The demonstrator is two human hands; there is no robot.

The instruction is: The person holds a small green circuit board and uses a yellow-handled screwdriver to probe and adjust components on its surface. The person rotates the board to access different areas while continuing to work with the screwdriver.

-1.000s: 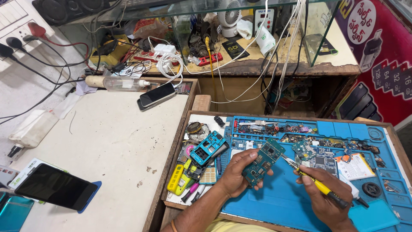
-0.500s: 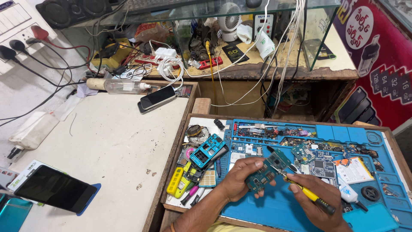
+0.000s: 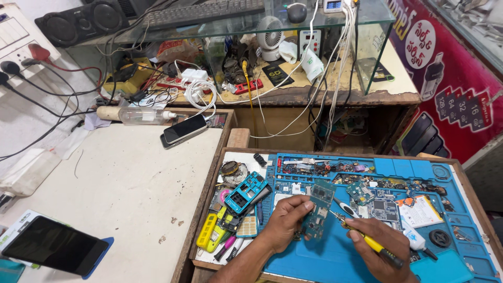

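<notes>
- The left hand (image 3: 285, 222) is holding a green circuit board (image 3: 318, 209) tilted up off the blue mat (image 3: 335, 262), its grip closed on the board's lower left edge, thumb on top and fingers underneath.
- The right hand (image 3: 385, 251) is wrapping snugly around a yellow-handled screwdriver (image 3: 367, 238), with the thin metal tip reaching the board's right edge, about halfway up.
- Judging from this, the work is at the stage of probing or loosening something on the board; whether the tip is sitting in a screw or prying a part is too small to tell.
- The next move is likely calling for a steady left hand and light, straight pressure through the tip, since a slip could be scratching the board.
- Left of the board, a blue phone frame (image 3: 246, 192) is lying at the mat's edge, with yellow tools (image 3: 208, 230) just beyond it.
- Right of the board, other small boards (image 3: 377, 202) and a white glue tube (image 3: 414, 238) are resting on the mat, close to the right hand.
- Far left of the board, a dark phone (image 3: 55, 245) is lying on the pale counter (image 3: 120, 194), and a second phone (image 3: 183, 129) is sitting at the counter's far side.
- Beyond the board, a glass shelf (image 3: 325, 21) is standing over a tangle of cables (image 3: 293, 84) and a small fan (image 3: 271, 32).
</notes>
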